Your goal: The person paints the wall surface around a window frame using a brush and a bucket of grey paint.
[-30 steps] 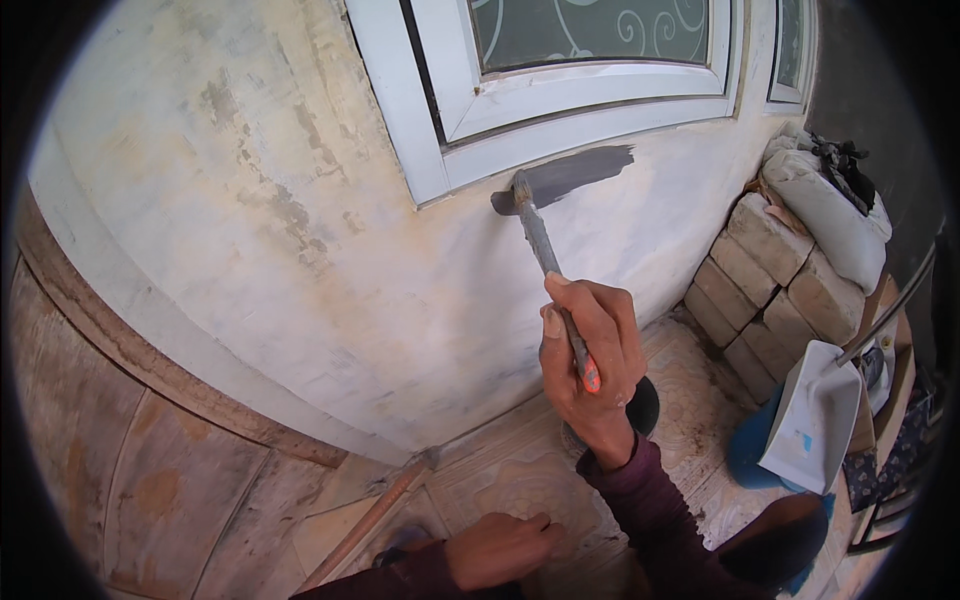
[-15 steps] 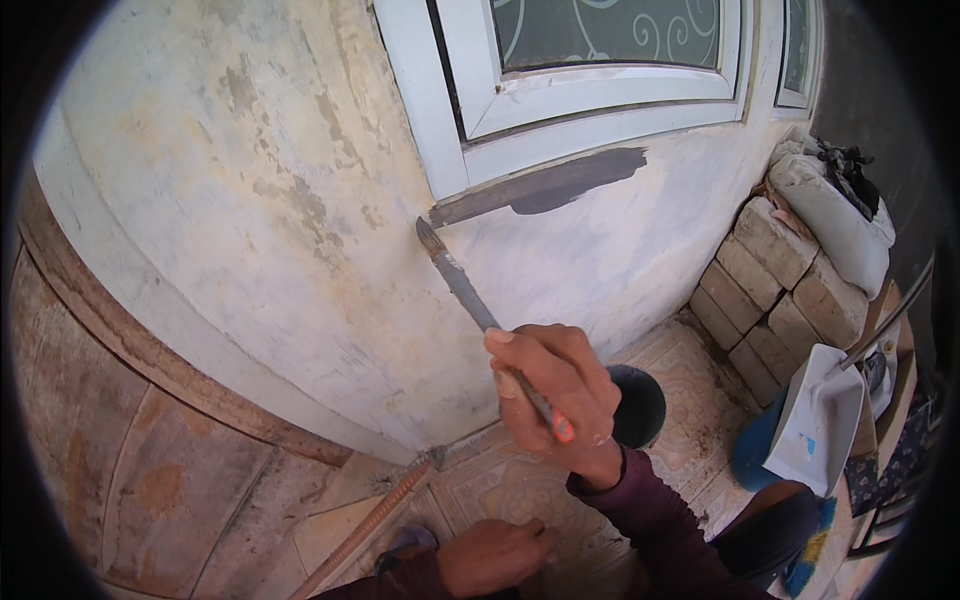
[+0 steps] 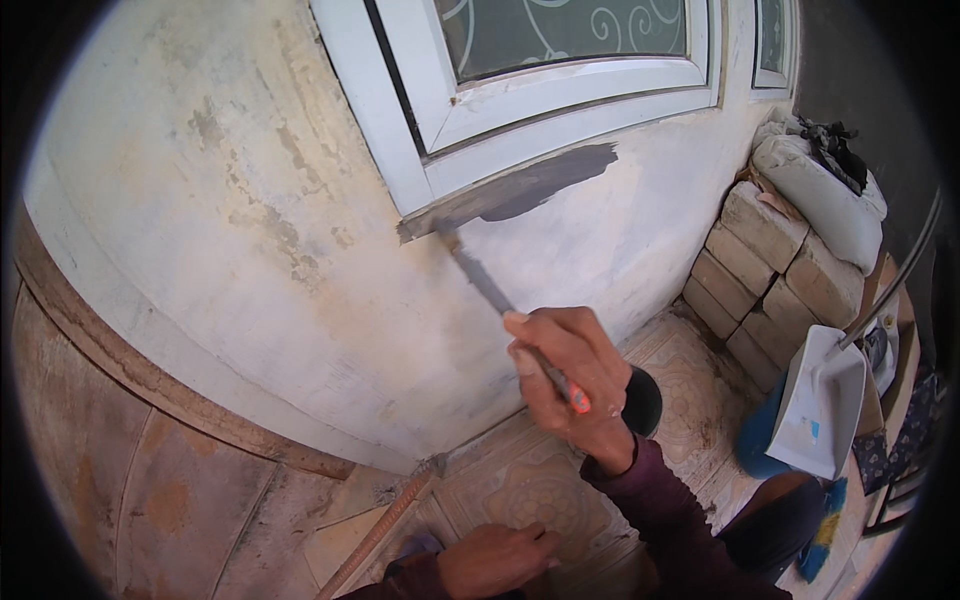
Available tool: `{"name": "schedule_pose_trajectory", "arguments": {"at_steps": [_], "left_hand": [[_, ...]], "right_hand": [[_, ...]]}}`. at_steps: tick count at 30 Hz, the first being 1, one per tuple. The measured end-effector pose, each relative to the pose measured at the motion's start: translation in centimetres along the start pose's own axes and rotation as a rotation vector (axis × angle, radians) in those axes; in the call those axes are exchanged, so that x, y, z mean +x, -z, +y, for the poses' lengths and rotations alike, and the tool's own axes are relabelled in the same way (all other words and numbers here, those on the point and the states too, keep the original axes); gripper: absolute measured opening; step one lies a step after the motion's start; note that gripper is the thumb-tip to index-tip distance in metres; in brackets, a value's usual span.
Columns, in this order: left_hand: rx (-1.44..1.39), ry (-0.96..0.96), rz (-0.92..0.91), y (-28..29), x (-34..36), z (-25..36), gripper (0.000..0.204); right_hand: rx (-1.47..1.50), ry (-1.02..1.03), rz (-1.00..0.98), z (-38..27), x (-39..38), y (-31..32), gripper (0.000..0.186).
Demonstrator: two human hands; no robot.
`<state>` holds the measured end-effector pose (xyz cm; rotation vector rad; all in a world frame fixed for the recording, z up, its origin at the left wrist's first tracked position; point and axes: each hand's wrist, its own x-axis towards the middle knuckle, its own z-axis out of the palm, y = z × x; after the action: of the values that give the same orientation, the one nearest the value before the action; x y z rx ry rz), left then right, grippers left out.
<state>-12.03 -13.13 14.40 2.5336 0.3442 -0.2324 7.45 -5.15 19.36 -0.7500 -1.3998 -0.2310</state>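
My right hand (image 3: 575, 380) grips a paintbrush (image 3: 487, 285) with a grey, paint-smeared handle and an orange-red end. The bristles touch the wall at the lower edge of a dark grey paint strip (image 3: 530, 190), just below the window frame's left corner. This strip runs along the underside of the white window frame (image 3: 560, 128), on a patchy cream and white wall (image 3: 340, 320). Low in the view, my left hand (image 3: 500, 562) hangs over the tiled floor, its fingers curled in and their undersides hidden. Partly behind my right hand stands a dark round bucket (image 3: 643, 402).
Stacked pale blocks (image 3: 765, 235) stand at the right, with a white sack (image 3: 825, 185) on top. In front of them are a white dustpan (image 3: 818, 405), a blue container (image 3: 762, 445) and a blue-yellow brush (image 3: 823, 530). A wooden door (image 3: 190, 480) is at the lower left.
The brush tip has moved right along the strip from its left end, and the grey paint now reaches a little further left under the frame corner. The view has shifted slightly.
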Motion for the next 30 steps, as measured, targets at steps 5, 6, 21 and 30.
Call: {"name": "schedule_pose_trajectory", "arguments": {"at_steps": [5, 6, 21, 30], "left_hand": [[-0.025, 0.057, -0.001, 0.3, 0.2, 0.5, 0.030], [-0.017, 0.067, 0.032, 0.4, 0.2, 0.9, 0.027], [-0.076, 0.162, -0.085, 0.5, 2.1, 1.2, 0.036], [-0.005, 0.157, -0.118, 0.6, 3.1, 1.4, 0.031]], "right_hand": [[0.269, -0.223, -0.036, 1.3, 0.1, 1.4, 0.031], [0.337, -0.320, 0.000, 2.1, 0.2, 2.3, 0.026], [0.219, -0.346, 0.425, 13.4, 3.8, 13.5, 0.023], [-0.238, -0.035, 0.341, 12.7, 3.3, 10.2, 0.032]]}}
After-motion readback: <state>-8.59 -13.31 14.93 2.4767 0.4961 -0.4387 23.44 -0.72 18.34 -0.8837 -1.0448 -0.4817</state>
